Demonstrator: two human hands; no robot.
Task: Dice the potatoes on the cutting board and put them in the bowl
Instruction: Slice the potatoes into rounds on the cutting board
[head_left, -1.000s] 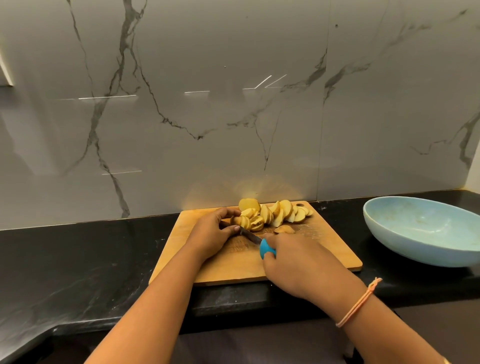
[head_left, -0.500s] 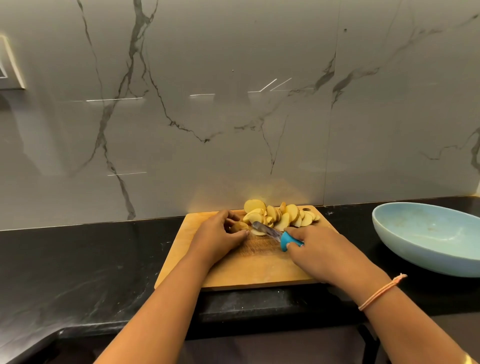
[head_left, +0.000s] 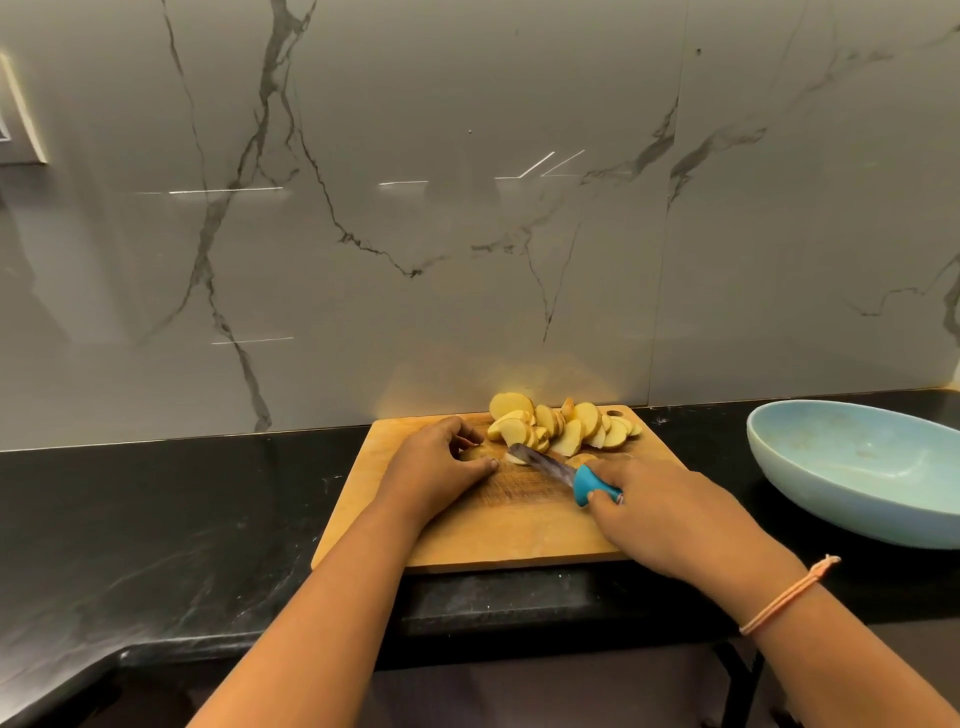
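Note:
A wooden cutting board (head_left: 498, 535) lies on the black counter. A heap of yellow potato slices (head_left: 563, 428) covers its far edge. My left hand (head_left: 436, 462) pinches a small potato piece (head_left: 475, 453) between thumb and fingers at the board's middle left. My right hand (head_left: 670, 514) grips a knife (head_left: 561, 470) by its blue handle; the blade points left, and its tip lies on a slice beside the held piece. Another slice (head_left: 582, 459) lies just behind the blade. A light blue bowl (head_left: 810, 486), holding nothing visible, stands to the right of the board.
The counter (head_left: 156, 519) is black stone with a front edge close to my body. A grey marble wall (head_left: 467, 208) rises right behind the board. A pale switch plate (head_left: 15, 124) sits on the wall at far left.
My right hand drew the knife to the right and flattened its angle, blade tip now at the slices. My left hand stayed on the small piece. The view tilted slightly.

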